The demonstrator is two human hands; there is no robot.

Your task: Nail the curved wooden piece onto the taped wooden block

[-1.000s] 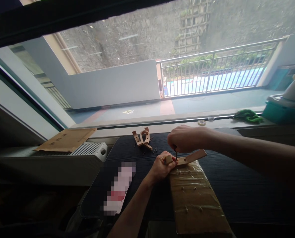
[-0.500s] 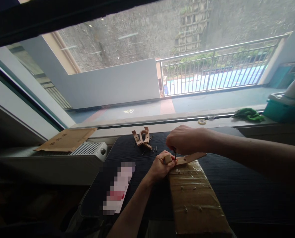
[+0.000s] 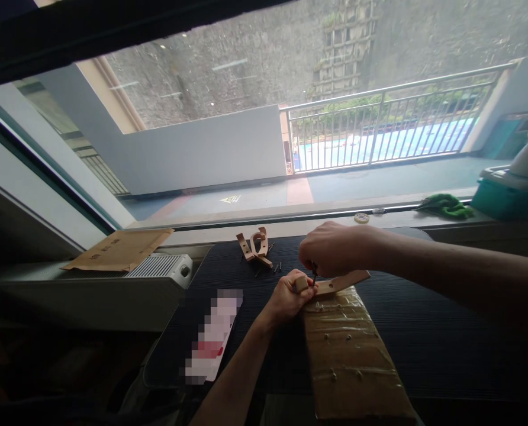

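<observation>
My left hand [image 3: 290,294] is closed on a curved wooden hook [image 3: 331,286], pressing it at the far end of a taped cardboard box [image 3: 348,361]. The hook's block-like tip sticks up between my fingers, and a hole shows in its flat part. Above it my right hand [image 3: 328,247] is a fist around a screwdriver [image 3: 314,276]. Only its dark shaft shows, pointing down to the wood beside my left fingertips; the handle is hidden in the fist. Whether a screw sits under the tip I cannot make out.
Several loose wooden hooks [image 3: 256,247] and screws [image 3: 277,267] lie on the dark table [image 3: 228,278]. A blurred pink-white packet [image 3: 215,337] is at the left. Behind stand a radiator [image 3: 157,266] with a cardboard sheet [image 3: 119,248], and a sill holding a green cloth [image 3: 446,206] and tape roll [image 3: 361,218].
My right hand has turned slightly and shifted a little to the right, and the screwdriver's shaft leans a bit more. The left hand, the hook and the box keep their places.
</observation>
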